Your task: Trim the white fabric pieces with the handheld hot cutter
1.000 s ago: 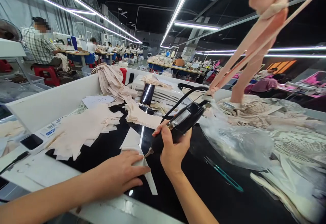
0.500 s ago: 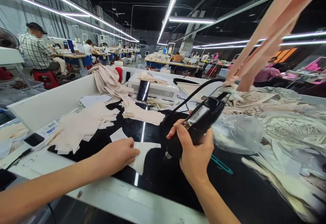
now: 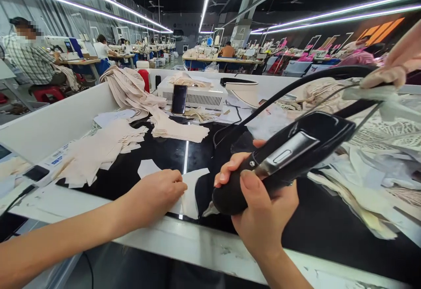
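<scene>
On the black tabletop (image 3: 171, 153), my left hand (image 3: 164, 188) has its fingers curled and pressed together on a small cream fabric piece (image 3: 192, 190). The hand covers the middle of this piece, and a pale corner shows on its far side. My right hand (image 3: 263, 201) is wrapped around a black corded handheld power tool (image 3: 289, 148), which tilts across the table. Its rounded lower end is beside the fabric piece's right edge, with a small greyish tip under it. A thick cord leads off its upper end towards a tied pink fabric strip (image 3: 394, 69).
Stacked cream fabric pieces (image 3: 95, 148) lie on the left, with more cut pieces (image 3: 177, 126) beyond. A phone (image 3: 179, 99) leans against a white vented box (image 3: 204, 94). Lace and plastic bags (image 3: 381, 148) crowd the right. A low white wall (image 3: 75, 118) borders the table. People sew farther back.
The power tool has come closer to the camera and lies flatter, its lower end nearer the fabric piece. My left hand stays on the fabric. The view has shifted and dipped.
</scene>
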Motion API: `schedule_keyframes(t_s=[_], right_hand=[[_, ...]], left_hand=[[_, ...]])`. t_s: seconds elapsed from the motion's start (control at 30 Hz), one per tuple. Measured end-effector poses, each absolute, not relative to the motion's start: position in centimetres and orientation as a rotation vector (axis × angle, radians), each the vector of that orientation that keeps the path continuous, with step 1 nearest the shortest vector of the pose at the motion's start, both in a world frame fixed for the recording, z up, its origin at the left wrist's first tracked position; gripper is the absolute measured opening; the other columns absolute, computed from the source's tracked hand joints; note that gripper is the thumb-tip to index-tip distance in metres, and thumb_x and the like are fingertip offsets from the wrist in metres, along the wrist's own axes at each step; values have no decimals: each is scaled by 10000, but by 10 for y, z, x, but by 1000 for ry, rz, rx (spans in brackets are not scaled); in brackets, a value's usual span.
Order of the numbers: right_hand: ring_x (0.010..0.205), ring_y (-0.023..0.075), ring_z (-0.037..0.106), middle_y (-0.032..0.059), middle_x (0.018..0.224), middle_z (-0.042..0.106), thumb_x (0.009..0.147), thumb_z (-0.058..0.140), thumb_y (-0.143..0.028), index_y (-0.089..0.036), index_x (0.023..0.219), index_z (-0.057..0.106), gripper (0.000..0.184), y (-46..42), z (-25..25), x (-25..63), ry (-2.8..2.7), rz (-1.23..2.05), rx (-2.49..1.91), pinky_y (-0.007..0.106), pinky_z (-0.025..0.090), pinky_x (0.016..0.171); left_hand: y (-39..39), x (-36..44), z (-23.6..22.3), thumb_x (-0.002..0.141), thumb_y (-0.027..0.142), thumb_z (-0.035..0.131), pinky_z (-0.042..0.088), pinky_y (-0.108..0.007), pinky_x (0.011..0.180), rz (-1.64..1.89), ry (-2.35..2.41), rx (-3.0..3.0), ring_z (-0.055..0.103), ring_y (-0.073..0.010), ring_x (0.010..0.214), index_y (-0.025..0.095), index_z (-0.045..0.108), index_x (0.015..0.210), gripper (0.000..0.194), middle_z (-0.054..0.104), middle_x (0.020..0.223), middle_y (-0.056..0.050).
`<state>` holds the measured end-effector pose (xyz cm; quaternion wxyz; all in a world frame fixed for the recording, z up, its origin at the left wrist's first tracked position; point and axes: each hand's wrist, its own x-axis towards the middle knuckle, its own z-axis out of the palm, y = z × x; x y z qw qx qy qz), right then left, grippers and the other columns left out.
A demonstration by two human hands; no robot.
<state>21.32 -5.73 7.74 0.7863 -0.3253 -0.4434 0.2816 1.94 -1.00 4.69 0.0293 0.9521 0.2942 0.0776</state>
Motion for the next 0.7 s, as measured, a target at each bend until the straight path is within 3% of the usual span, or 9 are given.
schedule_keyframes(t_s=[0.17,0.7], right_hand=[[552,144,672,-59,807,721,863,926,-438,-312,1211,656,458,-59,71,207,-971,614,-682,284,609,520],[561,136,685,-58,815,737,860,933,-395,-305,1216,680,445,-51,71,200,-944,588,-666,271,625,521]], left_hand=[[-1,21,34,995,-40,559,578,-308,936,358,479,2967,721,-217,1043,170,723,1000,267,754,1165,-87],[-4,5,20,968,-80,512,600,-340,1008,415,545,2964,730,-240,1114,155,710,1094,331,754,1253,-129]])
